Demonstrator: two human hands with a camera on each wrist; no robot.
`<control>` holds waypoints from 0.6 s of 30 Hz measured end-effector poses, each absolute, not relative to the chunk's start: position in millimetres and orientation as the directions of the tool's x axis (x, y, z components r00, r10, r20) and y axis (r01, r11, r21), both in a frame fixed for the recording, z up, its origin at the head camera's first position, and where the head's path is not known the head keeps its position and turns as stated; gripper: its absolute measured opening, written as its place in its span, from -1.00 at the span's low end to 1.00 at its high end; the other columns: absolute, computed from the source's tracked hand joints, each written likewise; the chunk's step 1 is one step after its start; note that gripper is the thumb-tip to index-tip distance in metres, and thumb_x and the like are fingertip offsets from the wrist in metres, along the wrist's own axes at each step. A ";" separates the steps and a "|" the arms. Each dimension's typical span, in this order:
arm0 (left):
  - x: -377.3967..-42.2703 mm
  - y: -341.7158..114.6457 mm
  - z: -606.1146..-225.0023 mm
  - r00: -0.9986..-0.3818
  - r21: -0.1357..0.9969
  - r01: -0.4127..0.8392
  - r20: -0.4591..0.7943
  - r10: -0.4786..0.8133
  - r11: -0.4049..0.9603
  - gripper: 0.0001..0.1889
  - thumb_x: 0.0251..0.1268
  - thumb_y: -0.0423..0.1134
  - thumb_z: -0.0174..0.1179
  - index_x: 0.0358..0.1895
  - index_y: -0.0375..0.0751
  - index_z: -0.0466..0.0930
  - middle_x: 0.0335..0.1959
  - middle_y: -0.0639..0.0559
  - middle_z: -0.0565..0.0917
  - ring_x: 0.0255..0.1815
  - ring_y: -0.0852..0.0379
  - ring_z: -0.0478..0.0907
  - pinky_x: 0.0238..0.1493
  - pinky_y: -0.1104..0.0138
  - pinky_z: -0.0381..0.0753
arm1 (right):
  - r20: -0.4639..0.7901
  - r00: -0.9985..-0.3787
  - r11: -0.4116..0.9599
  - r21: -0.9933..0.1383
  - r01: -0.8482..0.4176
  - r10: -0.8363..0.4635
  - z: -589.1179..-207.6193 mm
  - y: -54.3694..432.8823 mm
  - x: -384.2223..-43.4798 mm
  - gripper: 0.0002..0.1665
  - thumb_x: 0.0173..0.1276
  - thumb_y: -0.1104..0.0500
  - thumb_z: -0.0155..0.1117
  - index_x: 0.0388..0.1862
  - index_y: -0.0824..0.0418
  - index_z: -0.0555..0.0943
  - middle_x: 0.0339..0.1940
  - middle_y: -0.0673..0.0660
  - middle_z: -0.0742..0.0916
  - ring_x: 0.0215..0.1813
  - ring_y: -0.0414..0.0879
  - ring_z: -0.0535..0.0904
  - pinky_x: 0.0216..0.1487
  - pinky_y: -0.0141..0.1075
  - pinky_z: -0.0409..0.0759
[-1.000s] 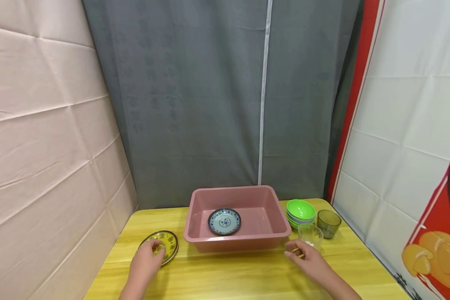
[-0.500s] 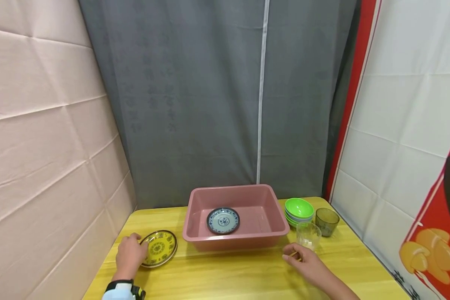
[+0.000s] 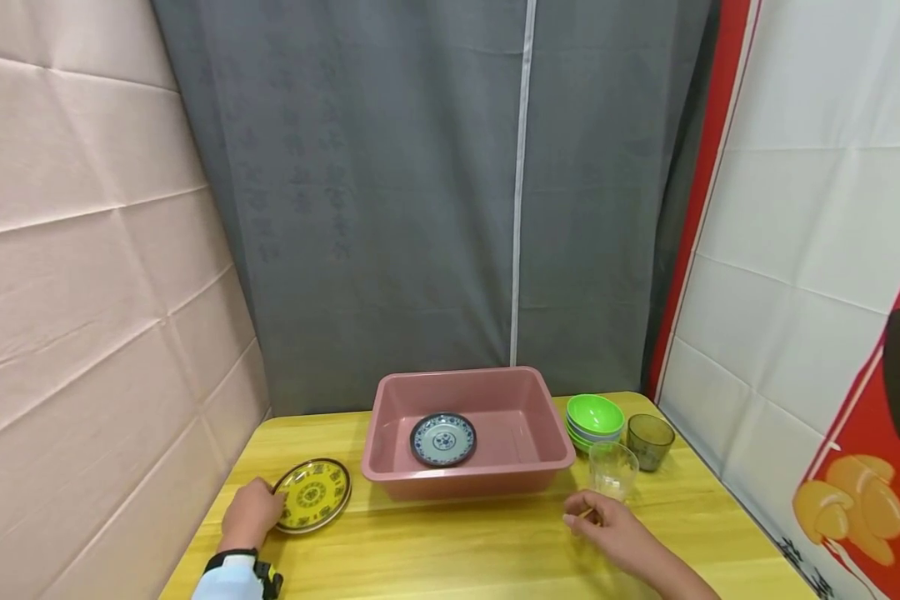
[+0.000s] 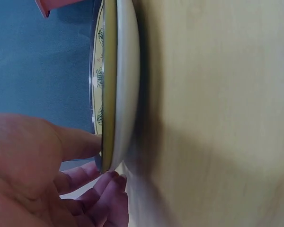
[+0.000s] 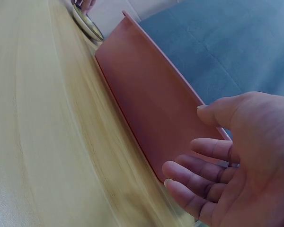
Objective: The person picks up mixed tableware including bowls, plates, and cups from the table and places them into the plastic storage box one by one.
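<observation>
At the left of the table, my left hand (image 3: 251, 512) holds the near-left rim of a yellow patterned plate (image 3: 313, 496). The left wrist view shows the thumb (image 4: 80, 143) over the rim and the other fingers curled at its edge. Under the yellow plate lies a white-sided plate (image 4: 128, 80), so the two are stacked. My right hand (image 3: 607, 529) hovers with loosely bent fingers in front of the pink basin's right corner, holding nothing. A clear glass (image 3: 612, 471) stands just behind it.
The pink basin (image 3: 468, 483) stands mid-table with a blue-and-white plate (image 3: 443, 439) in it. Right of it are stacked green and pale bowls (image 3: 595, 417) and a smoky brown glass (image 3: 649, 442). A grey curtain (image 3: 382, 208) hangs behind.
My left hand has drawn back from over the yellow plate to its left edge and taken hold of the rim. The right hand has stayed nearly still.
</observation>
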State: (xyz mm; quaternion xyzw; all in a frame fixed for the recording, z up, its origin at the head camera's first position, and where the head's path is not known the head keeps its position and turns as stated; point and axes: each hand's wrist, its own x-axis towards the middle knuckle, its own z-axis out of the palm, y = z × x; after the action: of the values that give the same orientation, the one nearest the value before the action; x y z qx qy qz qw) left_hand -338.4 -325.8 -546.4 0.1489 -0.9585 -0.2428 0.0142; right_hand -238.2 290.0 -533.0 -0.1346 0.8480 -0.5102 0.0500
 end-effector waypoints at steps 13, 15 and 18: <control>-336.4 -324.4 -546.9 -0.948 0.476 -0.303 -0.059 -0.313 0.826 -0.69 0.53 -0.35 0.26 0.05 -0.63 0.60 -0.11 -0.42 0.72 -0.12 -0.25 0.67 0.00 -0.11 0.67 | 0.047 -0.954 0.415 -0.893 -0.173 -0.296 -534.8 288.2 -235.8 -0.64 0.68 0.12 0.34 0.16 0.42 0.66 -0.06 0.24 0.77 -0.13 0.05 0.72 -0.19 -0.24 0.73; -336.4 -324.9 -548.5 -0.945 0.478 -0.306 -0.047 -0.324 0.823 -0.69 0.52 -0.35 0.27 0.06 -0.63 0.61 -0.08 -0.45 0.72 -0.11 -0.27 0.68 0.01 -0.13 0.67 | 0.046 -0.954 0.418 -0.892 -0.173 -0.297 -535.1 288.0 -235.3 -0.64 0.68 0.12 0.34 0.15 0.42 0.66 -0.07 0.24 0.77 -0.13 0.04 0.73 -0.19 -0.24 0.73; -336.4 -326.6 -551.0 -0.940 0.479 -0.311 -0.028 -0.339 0.821 -0.69 0.50 -0.35 0.25 0.07 -0.62 0.63 -0.05 -0.47 0.73 -0.11 -0.27 0.69 -0.01 -0.14 0.66 | 0.043 -0.954 0.414 -0.894 -0.169 -0.296 -535.8 288.1 -234.3 -0.66 0.68 0.14 0.34 0.14 0.43 0.66 -0.08 0.25 0.77 -0.13 0.04 0.73 -0.19 -0.25 0.73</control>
State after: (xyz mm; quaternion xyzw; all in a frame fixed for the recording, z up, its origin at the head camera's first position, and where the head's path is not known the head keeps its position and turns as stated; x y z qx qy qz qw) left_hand -336.4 -326.6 -551.0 0.1704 -0.9538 -0.2458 0.0294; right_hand -234.3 288.1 -535.8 -0.1386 0.8387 -0.5232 0.0610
